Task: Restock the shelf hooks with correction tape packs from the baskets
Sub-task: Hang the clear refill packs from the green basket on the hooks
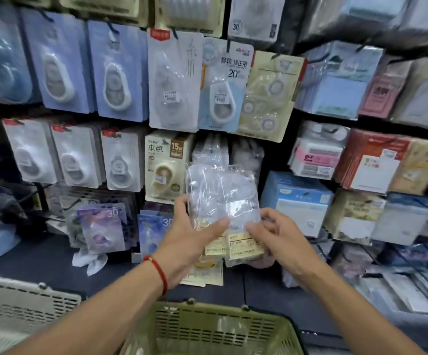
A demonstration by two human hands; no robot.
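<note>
A clear plastic bundle of correction tape packs (220,201) is held up in front of the shelf, below the middle hooks. My left hand (189,239), with a red cord on its wrist, grips the bundle's left edge with the thumb across its front. My right hand (282,237) pinches its lower right corner near the yellowish labels (243,245). Carded correction tape packs hang in rows on the hooks: blue ones (116,73) above, white ones (120,162) below, and a beige 15M pack (165,166) just left of the bundle. A green basket (233,331) sits below my arms.
A grey basket (23,306) stands at the lower left. Sticky-note and paper packs (335,80) fill the shelves on the right. Purple 30 m packs (102,229) lean on the dark lower ledge (41,257), with loose packs lying at the lower right.
</note>
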